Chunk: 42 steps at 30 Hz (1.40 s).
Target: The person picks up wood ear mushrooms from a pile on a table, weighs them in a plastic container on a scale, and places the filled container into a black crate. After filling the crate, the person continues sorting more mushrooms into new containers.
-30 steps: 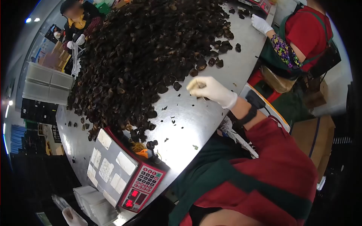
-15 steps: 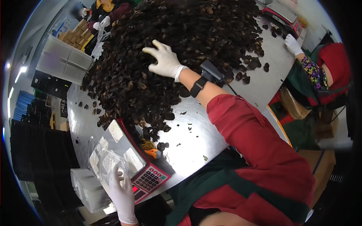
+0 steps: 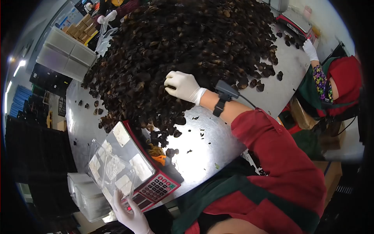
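My right hand (image 3: pixel 182 86), in a white glove, rests on the large heap of dark dried pieces (image 3: pixel 148 46) with its fingers curled in; what they hold, if anything, is hidden. At the lower left my left hand (image 3: pixel 127 213), also gloved, grips the edge of a clear plastic box (image 3: pixel 113 167) that lies open over the scale (image 3: pixel 142 171). The scale is red with a metal plate bearing pale patches, and its keypad faces me.
A stack of clear boxes (image 3: pixel 89 197) stands left of the scale. An orange-handled tool (image 3: pixel 159 159) lies beside it. Large clear containers (image 3: pixel 66 54) stand at the upper left. A co-worker's gloved hand (image 3: pixel 310 50) is near another scale (image 3: pixel 296 22) at the upper right.
My right hand has moved right and down in the view, and its spread fingers have curled. My left hand has shifted slightly lower, with the clear box now opened flatter over the scale.
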Available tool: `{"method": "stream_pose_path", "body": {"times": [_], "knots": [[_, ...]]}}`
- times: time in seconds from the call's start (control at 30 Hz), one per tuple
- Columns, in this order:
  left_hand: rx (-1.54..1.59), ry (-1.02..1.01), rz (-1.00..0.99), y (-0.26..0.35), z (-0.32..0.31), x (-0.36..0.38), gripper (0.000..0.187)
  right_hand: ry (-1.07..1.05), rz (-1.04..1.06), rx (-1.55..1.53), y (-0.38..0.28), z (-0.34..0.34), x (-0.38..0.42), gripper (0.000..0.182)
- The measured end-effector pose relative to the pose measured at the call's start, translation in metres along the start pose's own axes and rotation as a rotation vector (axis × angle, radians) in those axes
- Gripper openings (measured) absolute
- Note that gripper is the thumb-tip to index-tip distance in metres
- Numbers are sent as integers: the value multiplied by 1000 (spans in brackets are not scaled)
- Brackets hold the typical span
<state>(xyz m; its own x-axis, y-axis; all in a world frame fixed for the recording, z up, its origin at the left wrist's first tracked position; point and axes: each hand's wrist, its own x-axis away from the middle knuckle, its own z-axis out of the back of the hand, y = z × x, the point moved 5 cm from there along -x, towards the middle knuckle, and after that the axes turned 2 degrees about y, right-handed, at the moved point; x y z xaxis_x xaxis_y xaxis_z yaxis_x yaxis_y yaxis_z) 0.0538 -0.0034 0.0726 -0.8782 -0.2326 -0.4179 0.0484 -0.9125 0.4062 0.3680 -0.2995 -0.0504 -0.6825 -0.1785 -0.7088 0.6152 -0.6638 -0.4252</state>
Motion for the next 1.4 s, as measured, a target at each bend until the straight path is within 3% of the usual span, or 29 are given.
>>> {"method": "stream_pose_path", "body": {"times": [0.03,0.1,0.2,0.3,0.43,0.53,0.7,0.77,0.83,0.9,0.97,1.03,1.17,1.3,1.4], "knots": [[-48,52,-93,-1,5,2,38,-21,-83,-73,1,9,-3,9],[-104,69,-52,-10,10,8,36,-28,-229,-238,6,16,-6,14],[-25,109,35,-35,0,16,30,-305,-687,-755,-1,16,-10,15],[-31,-37,-28,-46,-18,20,22,-350,-723,-1004,-18,8,-15,14],[-39,-46,-102,-28,-22,15,17,-554,-839,-1320,-64,8,-19,16],[-13,-69,-128,-25,-23,11,20,-688,-826,-1510,-100,-3,-25,17],[98,6,-20,-27,-9,-9,28,-862,-686,-1467,-165,-20,-41,14],[239,96,-44,-15,3,-31,33,-880,-387,-1190,-201,-15,-50,15],[563,154,99,-13,-3,-50,37,-966,-310,-1165,-236,-19,-47,16],[622,58,196,-14,-4,-61,41,-1016,-139,-1027,-264,-28,-44,13],[591,29,146,-41,-16,-61,40,-969,29,-994,-281,-45,-36,19],[365,110,23,-48,-13,-60,34,-1031,51,-979,-285,-57,-27,26],[182,173,-17,-62,-10,-46,27,-959,100,-1048,-276,-67,-19,43],[237,273,119,-84,-8,-33,22,-814,134,-993,-270,-36,-31,40],[213,298,125,-71,4,-29,20,-757,-13,-982,-265,-8,-37,31]]}}
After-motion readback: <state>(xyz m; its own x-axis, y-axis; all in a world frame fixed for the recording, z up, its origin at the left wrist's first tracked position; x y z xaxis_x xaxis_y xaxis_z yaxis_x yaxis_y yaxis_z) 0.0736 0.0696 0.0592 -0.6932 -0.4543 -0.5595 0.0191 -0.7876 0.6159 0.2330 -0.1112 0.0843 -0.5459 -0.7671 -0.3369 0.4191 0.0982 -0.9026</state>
